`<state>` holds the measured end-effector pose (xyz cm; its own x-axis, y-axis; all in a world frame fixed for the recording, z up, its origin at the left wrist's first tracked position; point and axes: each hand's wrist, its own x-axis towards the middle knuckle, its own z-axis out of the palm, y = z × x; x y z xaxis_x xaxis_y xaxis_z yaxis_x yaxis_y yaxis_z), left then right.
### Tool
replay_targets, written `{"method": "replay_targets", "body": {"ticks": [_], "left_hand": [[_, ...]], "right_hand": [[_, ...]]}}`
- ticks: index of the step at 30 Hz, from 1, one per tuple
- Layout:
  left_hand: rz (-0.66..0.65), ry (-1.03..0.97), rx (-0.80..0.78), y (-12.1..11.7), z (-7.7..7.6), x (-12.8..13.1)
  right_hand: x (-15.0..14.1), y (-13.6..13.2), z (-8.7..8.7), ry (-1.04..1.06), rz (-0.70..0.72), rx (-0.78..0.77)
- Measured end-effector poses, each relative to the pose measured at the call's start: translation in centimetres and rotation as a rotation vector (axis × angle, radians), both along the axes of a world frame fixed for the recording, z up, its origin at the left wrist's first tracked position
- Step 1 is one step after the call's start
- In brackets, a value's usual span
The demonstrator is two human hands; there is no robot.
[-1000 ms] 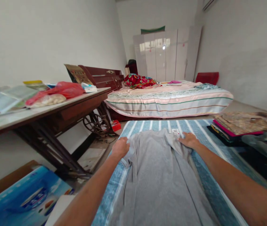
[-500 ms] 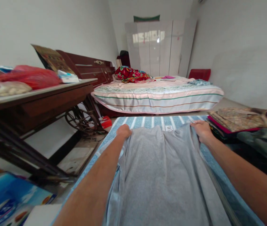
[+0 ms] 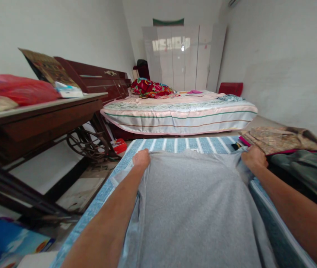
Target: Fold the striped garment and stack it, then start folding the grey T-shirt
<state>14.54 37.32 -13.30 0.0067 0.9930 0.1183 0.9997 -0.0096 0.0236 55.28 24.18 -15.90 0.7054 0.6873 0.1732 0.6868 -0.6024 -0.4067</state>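
A grey shirt [image 3: 197, 201] lies stretched over a mattress with blue and white stripes [image 3: 158, 143]. Its far edge is pulled nearly straight between my two hands. At the far left corner, my left hand [image 3: 141, 159] is closed on the fabric, knuckles up. The far right corner is pinched in my right hand [image 3: 254, 158], close to the pile of clothes. The shirt's near end runs out of the bottom of the view. Most of a white label [image 3: 194, 149] is covered by the shirt's far edge.
To the right, folded clothes [image 3: 284, 139] are stacked beside the mattress. A sewing machine table [image 3: 63, 111] stands left, with a red plastic bag [image 3: 21, 90] on it. A blue carton [image 3: 13, 238] is at lower left. Beyond is a bed [image 3: 180, 119] before a white wardrobe [image 3: 177, 56].
My right hand has moved right, and my left slightly left. The shirt's far edge is wider and tauter, with fewer folds, and now hides most of the label. The view has turned slightly right.
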Motion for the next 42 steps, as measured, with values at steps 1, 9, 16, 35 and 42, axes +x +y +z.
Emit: {"method": "replay_targets", "body": {"ticks": [1, 9, 16, 35, 42], "left_hand": [[-0.003, -0.003, -0.002, 0.1, -0.2, 0.0], [-0.006, -0.048, -0.02, 1.3, -0.6, 0.2], [-0.05, -0.047, 0.034, 1.4, 0.0, 0.0], [-0.067, 0.109, 0.063, 1.6, -1.3, 0.5], [-0.131, 0.144, 0.163, -1.5, 0.1, 1.3]], "right_hand": [[-0.2, 0.0, 0.0, -0.016, 0.013, -0.06], [-6.3, 4.1, 0.8, -0.197, 0.406, -0.265], [-9.4, 6.9, 0.9, -0.177, 0.52, -0.373], [-7.5, 5.8, -0.1, -0.267, 0.354, -0.333], [-9.1, 3.1, 1.5, -0.327, 0.402, -0.263]]}}
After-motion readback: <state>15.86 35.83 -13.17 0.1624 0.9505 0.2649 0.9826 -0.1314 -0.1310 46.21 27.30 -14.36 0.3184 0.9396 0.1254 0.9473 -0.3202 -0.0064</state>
